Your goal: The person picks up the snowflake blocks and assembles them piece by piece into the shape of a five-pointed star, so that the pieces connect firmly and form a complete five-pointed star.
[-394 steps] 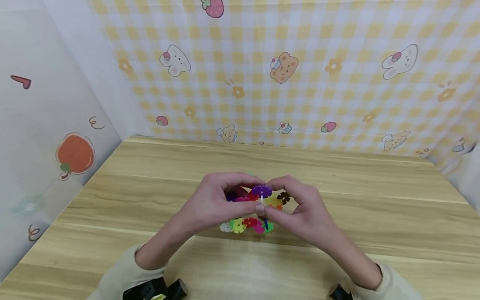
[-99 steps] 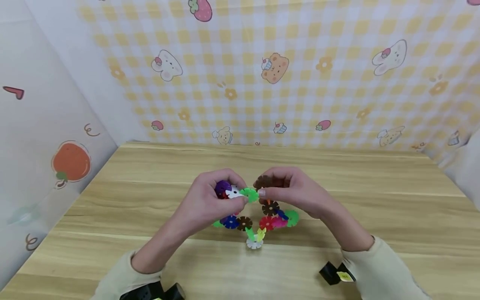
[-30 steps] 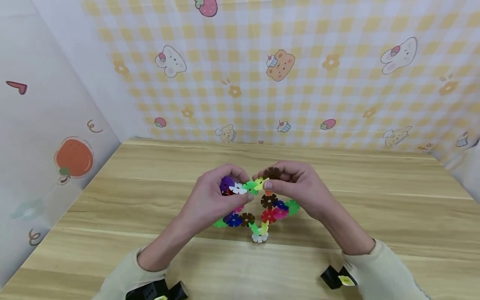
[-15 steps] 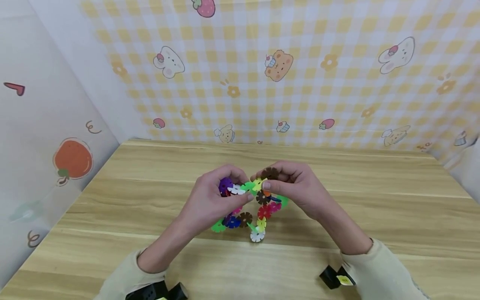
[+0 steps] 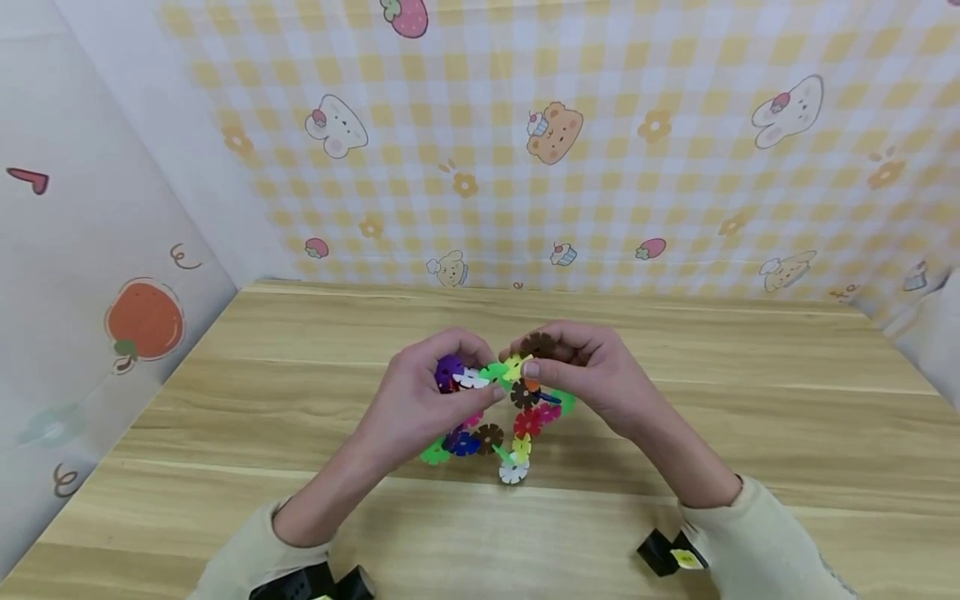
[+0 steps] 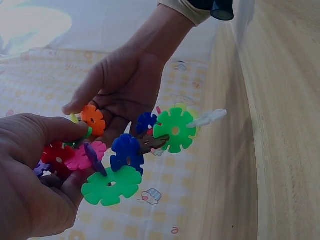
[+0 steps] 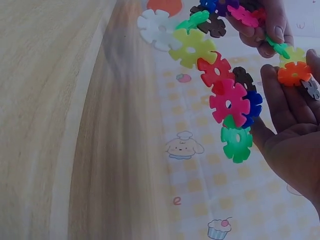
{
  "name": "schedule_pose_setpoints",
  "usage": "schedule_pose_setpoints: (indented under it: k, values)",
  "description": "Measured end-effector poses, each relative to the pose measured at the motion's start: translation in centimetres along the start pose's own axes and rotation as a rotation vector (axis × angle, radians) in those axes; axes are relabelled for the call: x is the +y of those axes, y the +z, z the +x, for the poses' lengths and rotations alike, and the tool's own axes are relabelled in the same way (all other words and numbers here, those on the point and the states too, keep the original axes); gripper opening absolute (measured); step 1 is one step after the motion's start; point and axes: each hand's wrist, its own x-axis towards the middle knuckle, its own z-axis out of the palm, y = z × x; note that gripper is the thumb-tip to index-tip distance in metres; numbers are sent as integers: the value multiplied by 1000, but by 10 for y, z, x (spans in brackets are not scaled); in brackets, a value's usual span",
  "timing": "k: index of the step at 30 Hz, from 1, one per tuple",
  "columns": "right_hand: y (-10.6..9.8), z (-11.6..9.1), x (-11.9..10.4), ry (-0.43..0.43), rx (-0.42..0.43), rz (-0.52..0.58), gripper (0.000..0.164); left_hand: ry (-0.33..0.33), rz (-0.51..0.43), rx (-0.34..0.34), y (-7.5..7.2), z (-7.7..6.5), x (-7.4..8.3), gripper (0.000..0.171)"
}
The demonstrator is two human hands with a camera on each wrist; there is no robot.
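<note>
Snowflake-shaped plastic discs with slotted edges are joined into a looping chain point(image 5: 527, 422) between both hands. My left hand point(image 5: 427, 392) pinches a bright green disc point(image 5: 493, 374) near a white one point(image 5: 470, 379) and a purple one point(image 5: 448, 370). With thumb and fingers, my right hand point(image 5: 600, 375) pinches a yellow disc point(image 5: 515, 367) that meets the green one. A brown disc point(image 5: 538, 344) lies against the right fingers. Below hang blue, brown, red and pink discs, with a white disc point(image 5: 513, 469) lowest. In the right wrist view, an orange disc point(image 7: 294, 74) is by the right fingers.
A wood-grain table point(image 5: 262, 400) lies under the hands. Behind it hangs a yellow checked cloth point(image 5: 420, 150) with cartoon prints, and a white printed sheet point(image 5: 67, 250) covers the left side. Black wrist devices point(image 5: 663, 552) sit at both sleeves.
Earlier a purple disc was between the hands. Since then the yellow disc has come up against the green one. In the last second the right part of the chain has swung left.
</note>
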Motion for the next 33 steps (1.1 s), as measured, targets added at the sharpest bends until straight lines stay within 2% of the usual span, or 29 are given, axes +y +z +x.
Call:
schedule_pose_setpoints:
  k: [5,9,14,18,21,25,29,33]
  values:
    - [-4,-1,0,-12,18,-63,28,-1,-4,9,-2,0,0,19]
    - [-11,-1,5,18,33,-135,31,-16,-5,29,-4,0,0,21]
    - [-17,1,17,71,-65,-173,36,-24,-4,60,-7,1,0,22]
    - [-17,2,25,117,-125,-92,40,-31,-6,83,-8,1,0,23]
    - [-15,2,26,133,-99,-47,37,-39,-3,93,-7,1,-1,23]
    - [-12,0,24,119,-63,-40,31,-46,-1,88,-4,1,-3,22]
    - [-10,0,23,96,-67,-15,26,-57,-5,83,0,0,-5,22]
    - [-11,-1,22,87,-58,-38,17,-60,-9,63,1,0,-7,22]
